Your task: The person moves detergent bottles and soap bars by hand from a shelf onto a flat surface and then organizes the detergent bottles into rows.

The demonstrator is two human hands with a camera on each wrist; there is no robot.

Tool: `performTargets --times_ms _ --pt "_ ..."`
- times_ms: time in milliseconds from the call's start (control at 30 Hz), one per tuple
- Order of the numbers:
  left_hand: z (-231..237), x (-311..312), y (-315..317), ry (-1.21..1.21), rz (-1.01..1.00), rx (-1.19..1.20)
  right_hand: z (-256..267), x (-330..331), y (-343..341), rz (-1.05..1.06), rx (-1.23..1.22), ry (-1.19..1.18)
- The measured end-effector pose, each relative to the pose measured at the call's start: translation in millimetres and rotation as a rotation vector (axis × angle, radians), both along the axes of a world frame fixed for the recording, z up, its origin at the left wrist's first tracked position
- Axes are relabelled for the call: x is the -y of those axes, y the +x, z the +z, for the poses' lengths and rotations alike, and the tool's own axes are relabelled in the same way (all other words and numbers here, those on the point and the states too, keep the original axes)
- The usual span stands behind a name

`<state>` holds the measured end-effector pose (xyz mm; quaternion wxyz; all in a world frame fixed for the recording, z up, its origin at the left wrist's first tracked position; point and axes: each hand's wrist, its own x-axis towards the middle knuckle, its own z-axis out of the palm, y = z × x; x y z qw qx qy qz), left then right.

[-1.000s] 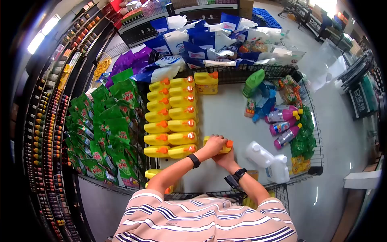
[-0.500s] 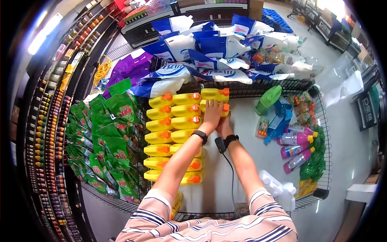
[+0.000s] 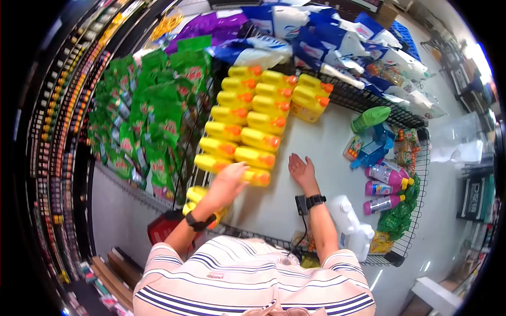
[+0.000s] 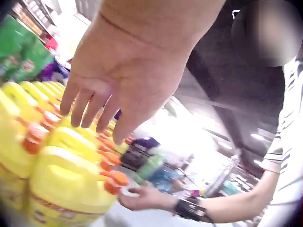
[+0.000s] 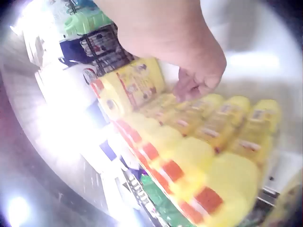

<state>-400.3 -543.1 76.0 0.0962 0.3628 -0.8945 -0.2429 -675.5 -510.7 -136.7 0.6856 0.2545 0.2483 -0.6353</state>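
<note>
Yellow jugs point(image 3: 255, 138) with orange caps stand in two long rows on the white surface. Two more yellow jugs point(image 3: 308, 100) start a third row at the far end. My left hand point(image 3: 227, 184) is over the near end of the rows, partly covering a jug there; in the left wrist view its fingers extend above the jugs and hold nothing. Clear of the rows, my right hand point(image 3: 303, 173) hovers over the white surface point(image 3: 321, 137), palm up and holding nothing. Its fingers hang loosely curled in the right wrist view. More yellow jugs point(image 3: 195, 196) sit beside my left forearm.
Green bags point(image 3: 158, 116) fill the left side, behind a wire divider. Blue-and-white bags point(image 3: 316, 45) and purple bags point(image 3: 211, 29) lie beyond the far wire wall point(image 3: 358, 100). At right are a green bottle point(image 3: 369, 118), pink bottles point(image 3: 383, 203) and white jugs point(image 3: 360, 239).
Both hands carried a yellow jug to the far end beside the other one and let go of it. Both then came back, the left toward the near jugs. The head view has turned.
</note>
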Motion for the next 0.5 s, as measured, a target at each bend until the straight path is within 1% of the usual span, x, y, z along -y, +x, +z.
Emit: performTargets --times_ms 33,67,100,133,167,200,233,267,300,333,367,400,467,500 --pt "-17.5 -9.7 40.4 -0.050 0.077 0.037 -1.3 -25.9 21.1 0.009 -0.018 0.060" --pt "-18.9 -18.9 72.4 -0.008 0.154 0.096 -2.4 -49.4 39.6 0.013 -0.039 0.119" --pt "-21.7 -23.3 97.8 0.029 0.231 0.148 -14.0 -66.4 53.4 0.030 -0.046 0.129" --pt "-33.2 -28.1 123.4 -0.009 0.218 0.212 -35.2 -88.0 68.4 0.156 0.081 0.250" --pt "-46.9 -32.0 142.2 -0.051 0.198 0.276 -45.7 -107.4 82.2 0.274 0.210 0.369" --pt "-57.8 -34.4 151.7 -0.049 0.203 0.269 -43.0 -116.1 98.1 0.277 0.203 0.372" --pt "-67.0 -36.6 159.3 -0.092 0.235 0.327 -37.6 -122.3 119.3 0.435 0.012 0.335" --pt "-66.1 -39.0 162.7 -0.137 0.265 0.385 -37.0 -128.8 137.9 0.588 -0.181 0.294" --pt "-66.7 -42.1 161.1 -0.138 0.335 0.403 -44.5 -134.0 155.3 0.582 -0.186 0.292" --pt "-75.0 -43.9 162.9 -0.180 0.327 0.407 -68.1 -138.4 170.6 0.712 -0.236 0.149" --pt "-79.9 -42.5 161.6 -0.228 0.318 0.409 -65.0 -134.9 184.5 0.835 -0.291 0.000" --pt "-82.9 -42.1 162.9 -0.243 0.307 0.402 -61.4 -131.8 198.2 0.819 -0.299 -0.009" --pt "-79.1 -39.7 158.5 -0.154 0.238 0.404 3.4 -117.1 222.7 1.013 -0.332 0.093" --pt "-81.9 -40.2 155.4 -0.120 0.216 0.307 21.0 -112.2 229.0 0.988 -0.342 0.080"
